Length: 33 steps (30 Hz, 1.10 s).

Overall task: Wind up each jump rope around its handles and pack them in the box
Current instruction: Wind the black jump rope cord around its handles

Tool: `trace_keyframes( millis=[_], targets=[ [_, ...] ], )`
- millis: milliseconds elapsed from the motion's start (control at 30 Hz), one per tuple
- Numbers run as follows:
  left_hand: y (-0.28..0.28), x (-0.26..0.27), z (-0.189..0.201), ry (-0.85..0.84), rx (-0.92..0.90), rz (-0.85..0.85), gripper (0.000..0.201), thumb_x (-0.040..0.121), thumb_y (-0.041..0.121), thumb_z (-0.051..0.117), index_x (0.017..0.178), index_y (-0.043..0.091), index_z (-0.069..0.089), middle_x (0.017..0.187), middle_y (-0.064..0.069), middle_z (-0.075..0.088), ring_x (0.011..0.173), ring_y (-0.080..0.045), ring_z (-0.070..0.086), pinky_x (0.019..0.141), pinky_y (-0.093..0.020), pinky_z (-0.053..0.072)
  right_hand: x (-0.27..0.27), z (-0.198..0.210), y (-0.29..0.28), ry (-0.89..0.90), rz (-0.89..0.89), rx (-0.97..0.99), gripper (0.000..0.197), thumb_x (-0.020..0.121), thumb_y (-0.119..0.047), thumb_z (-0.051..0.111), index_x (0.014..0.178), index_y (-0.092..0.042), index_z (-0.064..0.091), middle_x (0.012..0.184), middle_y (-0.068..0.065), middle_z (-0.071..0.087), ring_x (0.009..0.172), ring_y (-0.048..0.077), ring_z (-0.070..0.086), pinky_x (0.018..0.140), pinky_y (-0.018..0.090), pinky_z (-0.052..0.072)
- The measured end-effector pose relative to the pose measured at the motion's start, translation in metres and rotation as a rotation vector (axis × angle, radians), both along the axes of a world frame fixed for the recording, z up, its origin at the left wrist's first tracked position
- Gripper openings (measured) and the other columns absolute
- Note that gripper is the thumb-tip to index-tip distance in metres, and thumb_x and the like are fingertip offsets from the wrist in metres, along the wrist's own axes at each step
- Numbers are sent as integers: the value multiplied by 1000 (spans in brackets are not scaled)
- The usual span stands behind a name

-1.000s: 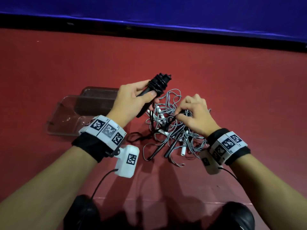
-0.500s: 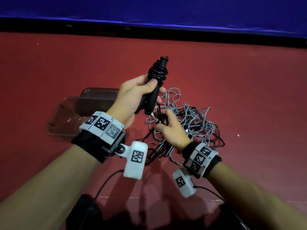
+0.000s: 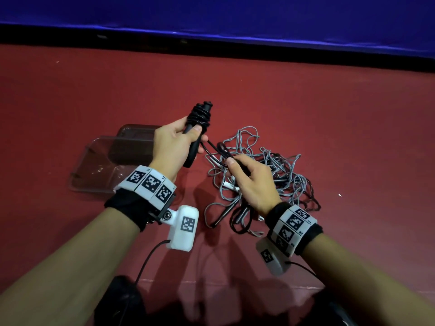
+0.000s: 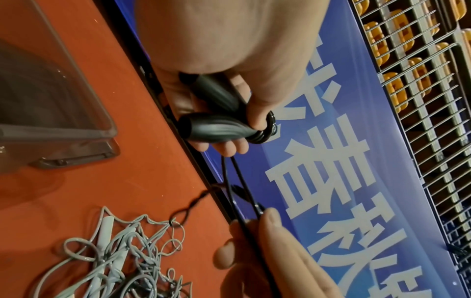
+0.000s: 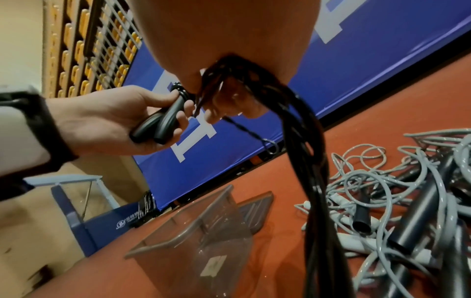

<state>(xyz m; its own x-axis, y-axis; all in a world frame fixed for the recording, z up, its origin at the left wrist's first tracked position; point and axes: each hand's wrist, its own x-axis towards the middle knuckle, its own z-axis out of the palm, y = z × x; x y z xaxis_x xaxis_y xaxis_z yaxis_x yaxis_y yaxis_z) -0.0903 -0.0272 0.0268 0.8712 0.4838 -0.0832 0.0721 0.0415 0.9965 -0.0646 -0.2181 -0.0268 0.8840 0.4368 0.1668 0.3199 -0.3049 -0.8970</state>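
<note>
Left hand (image 3: 173,147) grips the paired black handles (image 3: 195,135), cord coiled around their upper ends. Right hand (image 3: 253,182), at 4 o'clock from them, pinches the loose black cord (image 3: 217,150). Clear box (image 3: 98,165) lies at 8 o'clock. Grey rope tangle (image 3: 270,175) is partly hidden beneath the right hand.

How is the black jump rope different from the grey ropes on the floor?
The black jump rope is partly wound around its handles; the grey ropes lie loose and tangled. The black one is lifted, handles in the left hand, cord pinched by the right hand; the grey ones rest on the red floor. Neither is in the clear box yet.
</note>
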Motion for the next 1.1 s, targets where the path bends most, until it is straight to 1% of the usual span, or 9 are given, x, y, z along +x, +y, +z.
trace_keyframes(
  millis=[233, 400, 567, 700, 767, 833, 967, 1033, 1100],
  targets=[
    [0, 1, -3, 16, -21, -19, 18, 100, 16, 64, 108, 29, 73, 85, -8, 78, 64, -19, 65, 57, -27, 50, 11, 4, -2, 140, -125, -30, 46, 106, -44, 45, 84, -17, 75, 72, -1, 73, 50, 1, 48, 56, 21, 39],
    [1, 2, -5, 10, 26, -2, 21, 99, 14, 65, 102, 33, 73, 81, -7, 77, 60, -18, 64, 55, -27, 49, 22, -8, -2, 291, 27, 144, 35, 105, -36, 53, 93, -18, 81, 103, -3, 73, 97, 3, 66, 96, 25, 46],
    [-1, 0, -12, 39, 61, 27, 21, 98, 8, 63, 114, 20, 72, 77, -7, 74, 52, -11, 61, 49, -20, 46, 19, 9, 1, 671, 160, 450, 47, 109, -35, 39, 66, -17, 46, 72, 4, 48, 64, 13, 46, 69, 26, 38],
    [-2, 2, -21, 59, 82, 25, 26, 98, 6, 64, 119, 17, 71, 79, -4, 74, 58, -8, 65, 54, -20, 51, 11, 20, 2, 487, 237, 313, 57, 97, -47, 58, 65, -16, 22, 65, 6, 20, 58, 18, 23, 60, 28, 27],
    [0, 3, -21, 48, 95, 27, 24, 97, 5, 64, 116, 16, 72, 79, -4, 74, 59, -7, 66, 56, -21, 53, 8, 21, 2, 422, 160, 230, 57, 101, -39, 59, 63, -13, 25, 61, 5, 26, 55, 17, 26, 59, 23, 33],
    [3, 5, -22, 64, 101, 31, 20, 98, 8, 64, 111, 19, 74, 78, -6, 75, 54, -11, 63, 53, -22, 50, 8, 18, 2, 396, 77, 199, 53, 106, -43, 46, 66, -10, 58, 64, 3, 55, 60, 16, 46, 67, 24, 44],
    [16, 8, -25, 84, 32, 117, 16, 99, 10, 62, 95, 23, 71, 69, -4, 71, 48, -15, 56, 48, -25, 44, 25, -3, -5, 342, -336, 246, 45, 109, -45, 37, 109, -16, 71, 109, -4, 74, 99, 9, 70, 93, 26, 52],
    [29, 6, -24, 95, -41, 208, 16, 101, 11, 59, 90, 19, 68, 67, -2, 66, 44, -12, 52, 44, -21, 40, 44, -16, -21, 551, -530, 563, 41, 110, -40, 35, 100, -13, 64, 84, -4, 71, 66, 8, 68, 73, 27, 56],
    [48, 2, -24, 85, -51, 314, 12, 101, 11, 59, 94, 18, 67, 70, -2, 66, 42, -9, 52, 41, -19, 39, 61, -26, -48, 738, -663, 760, 38, 111, -36, 33, 84, -18, 51, 50, -9, 43, 34, 5, 36, 40, 19, 37]
  ],
)
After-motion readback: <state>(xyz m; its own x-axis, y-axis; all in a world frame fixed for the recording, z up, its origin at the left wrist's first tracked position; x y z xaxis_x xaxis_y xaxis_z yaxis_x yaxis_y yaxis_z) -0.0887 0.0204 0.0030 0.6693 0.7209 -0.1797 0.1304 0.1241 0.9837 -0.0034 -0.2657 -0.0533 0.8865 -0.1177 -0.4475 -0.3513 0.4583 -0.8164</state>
